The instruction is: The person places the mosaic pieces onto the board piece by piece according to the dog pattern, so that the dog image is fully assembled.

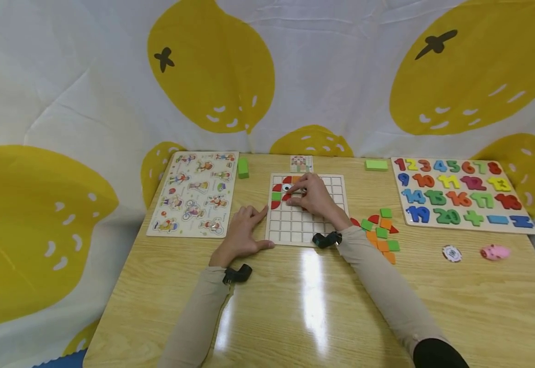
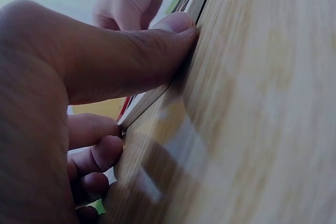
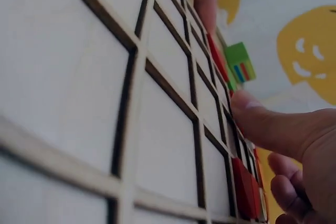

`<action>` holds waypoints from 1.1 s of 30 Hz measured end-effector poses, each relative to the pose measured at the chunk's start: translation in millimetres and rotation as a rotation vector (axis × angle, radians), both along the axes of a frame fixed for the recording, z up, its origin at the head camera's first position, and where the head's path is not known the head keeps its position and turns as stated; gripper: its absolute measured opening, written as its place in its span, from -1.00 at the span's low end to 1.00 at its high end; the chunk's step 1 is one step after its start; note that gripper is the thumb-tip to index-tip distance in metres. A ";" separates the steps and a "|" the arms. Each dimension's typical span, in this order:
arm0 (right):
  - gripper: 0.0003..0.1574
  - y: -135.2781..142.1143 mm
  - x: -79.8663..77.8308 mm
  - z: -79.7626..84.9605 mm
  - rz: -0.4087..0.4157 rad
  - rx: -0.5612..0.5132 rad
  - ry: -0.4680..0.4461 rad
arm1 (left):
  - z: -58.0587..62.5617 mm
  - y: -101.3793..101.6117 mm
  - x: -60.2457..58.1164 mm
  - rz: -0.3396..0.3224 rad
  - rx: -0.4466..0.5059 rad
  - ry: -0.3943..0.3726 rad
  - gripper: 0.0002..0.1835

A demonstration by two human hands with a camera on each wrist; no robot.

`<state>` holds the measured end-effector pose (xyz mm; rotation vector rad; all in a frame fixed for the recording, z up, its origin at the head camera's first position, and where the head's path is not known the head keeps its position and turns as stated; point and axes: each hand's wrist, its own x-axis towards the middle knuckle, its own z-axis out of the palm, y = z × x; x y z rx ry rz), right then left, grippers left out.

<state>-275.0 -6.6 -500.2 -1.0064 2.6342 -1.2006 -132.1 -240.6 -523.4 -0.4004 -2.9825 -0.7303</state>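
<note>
A wooden grid board [image 1: 290, 226] lies flat in the head view, its upper left cells filled with red, orange and green tiles and a round eye piece. My left hand [image 1: 243, 232] spans the board's near left corner. Its thumb [image 2: 152, 51] lies along the near edge, and the forefinger touches the left side. Over the filled cells, my right hand [image 1: 315, 197] pinches a red curved tile [image 1: 285, 197] between thumb and forefinger at the grid. Another red tile [image 3: 244, 190] stands proud of its cell in the right wrist view.
Loose tiles [image 1: 381, 233] lie right of the board. Behind it is a small pattern card [image 1: 301, 164], with green blocks [image 1: 376, 165] at either side. A picture puzzle [image 1: 193, 194] is at left, a number puzzle [image 1: 460, 194] at right, near a chip [image 1: 452, 253] and pink pig [image 1: 494, 252].
</note>
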 end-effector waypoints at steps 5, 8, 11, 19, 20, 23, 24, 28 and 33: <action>-0.68 39.3 2.5 15.9 -0.031 -0.002 -0.033 | -0.7 0.8 0.3 0.004 -0.007 -0.007 0.11; -0.68 80.6 6.9 30.8 -0.071 0.089 -0.074 | -1.6 1.5 0.9 0.007 -0.006 -0.005 0.11; -0.68 123.1 11.8 40.8 -0.116 0.221 -0.098 | -1.7 1.1 1.2 0.012 -0.002 -0.007 0.11; -0.66 186.7 22.8 38.8 -0.170 0.441 -0.112 | -0.4 -0.1 1.8 0.012 0.009 -0.016 0.11; -0.68 187.5 23.2 37.9 -0.167 0.448 -0.123 | -0.4 -1.0 2.3 0.013 0.015 -0.016 0.10; -0.77 186.8 24.5 35.3 -0.165 0.455 -0.155 | -1.2 -2.7 2.8 0.017 0.030 -0.014 0.10; -0.80 186.1 24.9 34.9 -0.165 0.455 -0.160 | -1.6 -2.7 2.7 0.016 0.031 -0.012 0.10; -0.84 185.1 26.5 33.6 -0.153 0.447 -0.189 | -2.6 -1.6 2.1 0.010 0.022 -0.010 0.09; -0.84 185.2 28.4 32.3 -0.131 0.361 -0.160 | -1.4 0.2 1.7 0.004 0.020 -0.003 0.10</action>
